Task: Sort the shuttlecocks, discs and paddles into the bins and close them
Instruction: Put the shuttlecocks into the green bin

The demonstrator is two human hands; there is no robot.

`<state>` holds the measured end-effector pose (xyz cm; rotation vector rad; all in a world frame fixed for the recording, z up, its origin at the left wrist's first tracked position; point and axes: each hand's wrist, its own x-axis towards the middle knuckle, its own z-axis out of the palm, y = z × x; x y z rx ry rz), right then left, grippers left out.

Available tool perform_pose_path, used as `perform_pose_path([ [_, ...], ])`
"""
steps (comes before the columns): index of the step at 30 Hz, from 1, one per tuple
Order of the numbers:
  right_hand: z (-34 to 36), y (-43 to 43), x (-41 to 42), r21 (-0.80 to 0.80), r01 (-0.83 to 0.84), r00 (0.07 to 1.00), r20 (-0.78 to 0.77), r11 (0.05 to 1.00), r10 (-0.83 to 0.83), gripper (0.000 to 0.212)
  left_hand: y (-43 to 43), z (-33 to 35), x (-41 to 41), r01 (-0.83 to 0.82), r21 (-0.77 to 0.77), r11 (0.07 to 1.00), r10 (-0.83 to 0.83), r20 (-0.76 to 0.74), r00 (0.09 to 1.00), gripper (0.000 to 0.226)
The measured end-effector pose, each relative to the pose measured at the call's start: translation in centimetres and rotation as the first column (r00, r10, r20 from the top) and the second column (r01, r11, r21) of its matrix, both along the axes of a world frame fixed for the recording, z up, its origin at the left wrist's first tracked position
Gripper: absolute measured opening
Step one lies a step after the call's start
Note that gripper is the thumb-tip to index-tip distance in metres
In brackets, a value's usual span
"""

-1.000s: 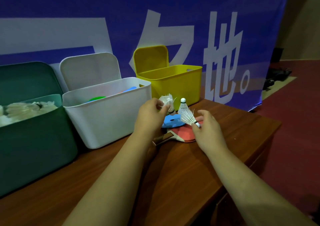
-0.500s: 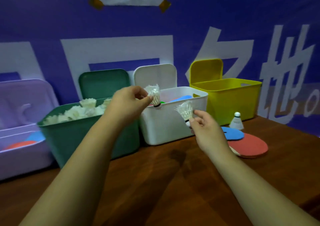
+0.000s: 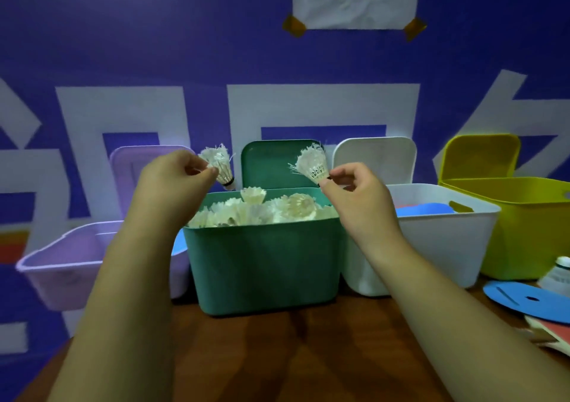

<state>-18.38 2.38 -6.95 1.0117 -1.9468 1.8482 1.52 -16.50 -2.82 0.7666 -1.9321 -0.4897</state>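
My left hand pinches a white shuttlecock above the left rear corner of the green bin. Over that bin's right side, my right hand pinches a second shuttlecock by its cork end. Several shuttlecocks fill the green bin, whose lid stands open behind it. A blue disc lies on a red paddle at the right edge of the table, with one more shuttlecock standing beside them.
A lilac bin stands left of the green one. To the right are a white bin holding blue discs and a yellow bin; all lids are up. The wooden table stretches in front, a blue banner behind.
Both hands carried their shuttlecocks left and up, from in front of the white bin to above the green bin. The view swung left, so the disc and paddle now sit at the right edge.
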Motion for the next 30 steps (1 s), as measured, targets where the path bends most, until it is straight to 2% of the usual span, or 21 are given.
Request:
perform_pose_path([
  [4,0.0,-3.6,0.2,0.057,0.023,0.993,-0.116,0.998,-0.016,0.018,-2.0,-1.3,-0.8,-0.021,0.061,0.998,0.022,-0.014,1.000,0.020],
  [8,-1.5,-6.0,0.0,0.259,0.200,0.927,-0.362,0.945,-0.097,0.029,-2.6,-2.7,-2.3,-0.069,0.069,0.995,0.074,-0.070,0.995,0.020],
  [11,-2.5,-6.8,0.3,0.145,0.243,0.885,-0.437,0.959,-0.158,0.022,-3.0,-3.7,-3.1,-0.114,0.043,0.993,0.116,-0.047,0.992,0.012],
  [13,-2.8,-7.1,0.3,0.137,0.250,0.860,-0.486,0.959,-0.155,0.016,-3.4,-4.0,-3.5,-0.121,0.085,0.989,0.118,0.045,0.992,0.023],
  [15,-2.8,-7.1,0.2,0.152,0.229,0.872,-0.472,0.962,-0.133,0.014,-3.9,-4.4,-3.7,-0.118,0.131,0.984,0.093,0.183,0.979,0.042],
  [18,-3.0,-6.7,-0.1,0.157,0.221,0.888,-0.440,0.963,-0.132,0.014,-4.7,-5.0,-3.9,-0.117,0.149,0.982,0.069,0.296,0.953,0.047],
  [21,-3.1,-6.2,-0.7,0.152,0.203,0.904,-0.408,0.967,-0.126,0.014,-5.2,-5.1,-3.6,-0.144,0.155,0.978,0.101,0.257,0.961,0.043],
  [25,-2.9,-5.6,-1.3,0.113,0.192,0.917,-0.375,0.975,-0.137,0.014,-4.3,-4.4,-3.3,-0.154,0.086,0.984,0.131,0.228,0.965,0.036],
  [30,-2.6,-4.8,-1.7,0.129,0.172,0.934,-0.338,0.977,-0.120,0.015,-1.2,-3.1,-3.9,-0.052,-0.014,0.999,0.054,0.174,0.983,0.033],
])
